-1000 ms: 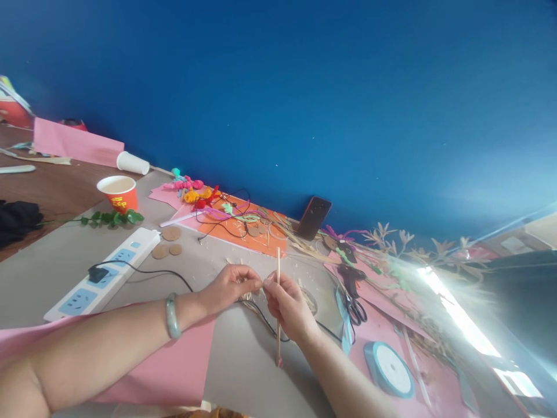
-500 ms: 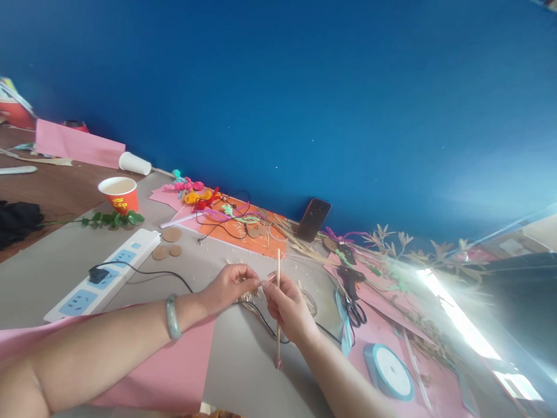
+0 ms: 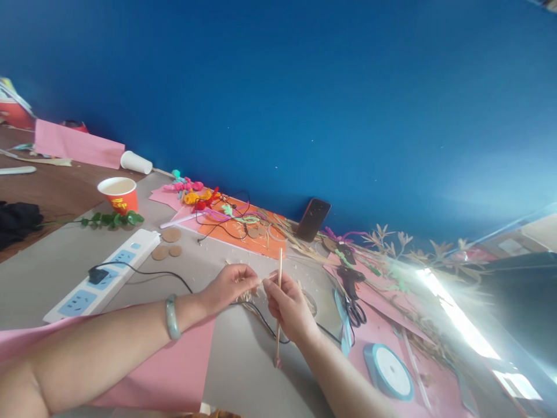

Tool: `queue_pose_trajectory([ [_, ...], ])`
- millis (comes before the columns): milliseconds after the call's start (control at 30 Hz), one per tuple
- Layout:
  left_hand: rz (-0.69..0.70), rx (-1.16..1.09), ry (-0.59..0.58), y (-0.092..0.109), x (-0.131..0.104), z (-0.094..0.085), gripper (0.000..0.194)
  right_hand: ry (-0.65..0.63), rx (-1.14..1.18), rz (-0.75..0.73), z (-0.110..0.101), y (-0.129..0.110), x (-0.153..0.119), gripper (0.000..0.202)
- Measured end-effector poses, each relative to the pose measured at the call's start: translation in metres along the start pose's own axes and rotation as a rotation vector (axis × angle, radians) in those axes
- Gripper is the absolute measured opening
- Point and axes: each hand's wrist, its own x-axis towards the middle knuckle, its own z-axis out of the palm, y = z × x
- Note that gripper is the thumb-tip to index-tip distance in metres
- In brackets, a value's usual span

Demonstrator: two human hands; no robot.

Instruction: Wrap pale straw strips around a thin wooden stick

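Note:
A thin pale wooden stick [image 3: 279,267] stands nearly upright in my right hand [image 3: 290,306], running past the palm to a reddish lower end. My right hand is closed, thumb and forefinger pinched near my left fingertips. My left hand [image 3: 235,285] is closed in a pinch too, and whatever small thing lies between its fingers cannot be made out. Pale shavings or fibres [image 3: 249,298] lie on the table under the hands. Past my right wrist are black-handled scissors [image 3: 355,313] and a dark glue gun [image 3: 349,278].
On the left stand a white power strip [image 3: 104,273] with a black plug and a red paper cup [image 3: 118,194]. A phone [image 3: 313,219] leans against the blue wall. Round cork-like discs [image 3: 171,234], orange paper [image 3: 261,244] and a ribbon roll [image 3: 389,371] lie around.
The stick has tipped slightly, its top a little to the right. Both hands stay almost where they were, still pinched close together.

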Motion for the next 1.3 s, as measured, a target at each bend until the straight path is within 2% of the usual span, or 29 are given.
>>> queue_pose_trajectory([
  [267,0.013,0.055,0.019,0.0009,-0.0011,-0.0009,0.018,0.012,0.017,-0.003,0.0009,-0.0020,0.0004,0.029],
  [533,-0.002,0.069,-0.004,-0.0005,-0.0012,-0.0016,0.020,0.003,-0.049,0.024,0.0013,-0.0011,0.0002,0.029],
  [733,-0.002,0.113,0.024,0.0005,0.0000,-0.0029,0.025,0.020,-0.016,0.005,0.0026,-0.0017,-0.0009,0.030],
  [1067,0.017,0.022,0.049,0.0011,0.0008,-0.0012,0.023,0.036,0.047,-0.021,0.0030,-0.0026,-0.0003,0.030],
  [1300,0.041,0.074,0.101,-0.0013,0.0007,-0.0025,0.021,0.052,0.042,-0.018,0.0036,-0.0028,-0.0004,0.029],
])
